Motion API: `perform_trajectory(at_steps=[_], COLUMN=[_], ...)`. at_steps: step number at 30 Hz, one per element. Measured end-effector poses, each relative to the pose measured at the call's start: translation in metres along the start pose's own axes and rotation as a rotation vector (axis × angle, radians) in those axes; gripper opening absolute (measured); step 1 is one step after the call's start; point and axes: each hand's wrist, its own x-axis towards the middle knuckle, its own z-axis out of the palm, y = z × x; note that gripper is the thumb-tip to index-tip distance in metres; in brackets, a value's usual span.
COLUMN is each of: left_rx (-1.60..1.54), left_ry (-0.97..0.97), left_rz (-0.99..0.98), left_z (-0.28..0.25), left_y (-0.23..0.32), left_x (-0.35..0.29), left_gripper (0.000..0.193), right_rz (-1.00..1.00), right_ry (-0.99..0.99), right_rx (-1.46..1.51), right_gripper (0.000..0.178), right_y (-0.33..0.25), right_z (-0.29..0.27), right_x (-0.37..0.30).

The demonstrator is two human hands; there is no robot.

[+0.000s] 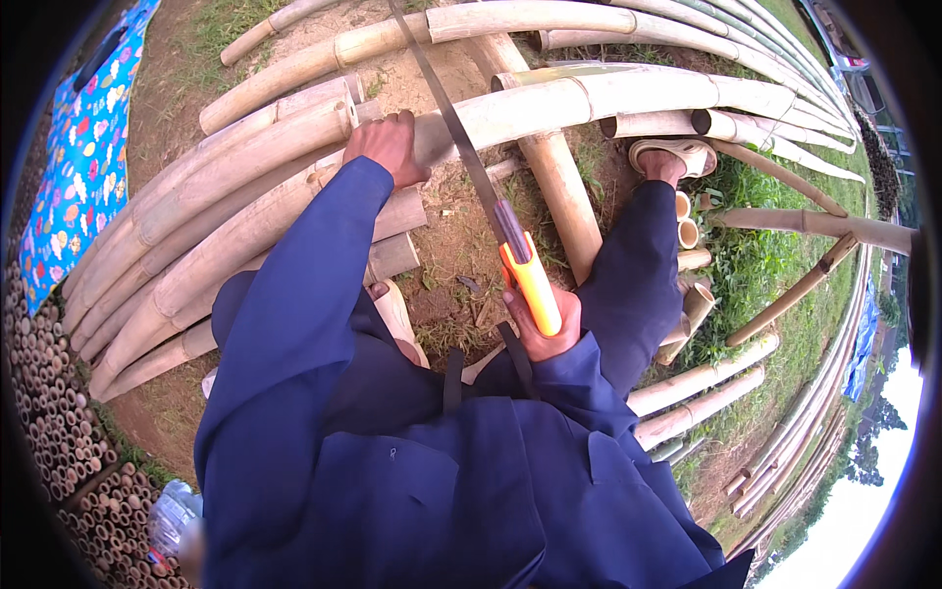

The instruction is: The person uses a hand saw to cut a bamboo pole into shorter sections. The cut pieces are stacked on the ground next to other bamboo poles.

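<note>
A thick pale bamboo pole (628,96) lies crosswise in front of me, over another bamboo pole (559,187) on the ground. My left hand (391,147) wraps over its left end, knuckles up. In my right hand (549,332) is a handsaw (461,133), held by its yellow and orange handle. The long dark blade points up and away, crossing the bamboo pole just right of my left hand. From this angle I cannot tell how deep the teeth sit in the bamboo.
Cut bamboo lengths (226,211) are stacked at left, above many short rings (59,422). A blue patterned cloth (93,137) and a plastic bottle (177,515) lie nearby. My sandalled foot (675,157) stands beside the pole. Propped bamboo supports (805,221) rise at right.
</note>
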Motion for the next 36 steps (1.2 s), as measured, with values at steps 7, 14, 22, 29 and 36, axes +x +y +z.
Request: perform_trajectory(at_steps=[7, 14, 22, 29, 36], left_rx=[0.012, -0.01, 0.016, 0.031, 0.001], left_ry=[0.029, 0.024, 0.006, -0.042, -0.006], left_rz=[-0.015, -0.008, -0.014, -0.018, 0.002], left_z=[0.009, 0.01, 0.013, -0.001, 0.009], left_y=[-0.002, -0.009, 0.006, 0.0, 0.003], left_x=[-0.006, -0.004, -0.005, -0.005, -0.004], left_gripper=[0.07, 0.071, 0.074, 0.077, 0.075], right_rz=[-0.101, -0.051, -0.032, -0.095, -0.106], right_ry=[-0.088, -0.026, -0.008, 0.008, 0.021], right_rx=[-0.242, -0.037, -0.142, -0.096, -0.161], right_gripper=[0.027, 0.014, 0.012, 0.01, 0.013], right_y=[0.003, 0.002, -0.029, -0.011, -0.009], right_z=[-0.067, -0.004, -0.03, -0.025, -0.022], right_x=[-0.129, -0.007, -0.05, -0.049, -0.039])
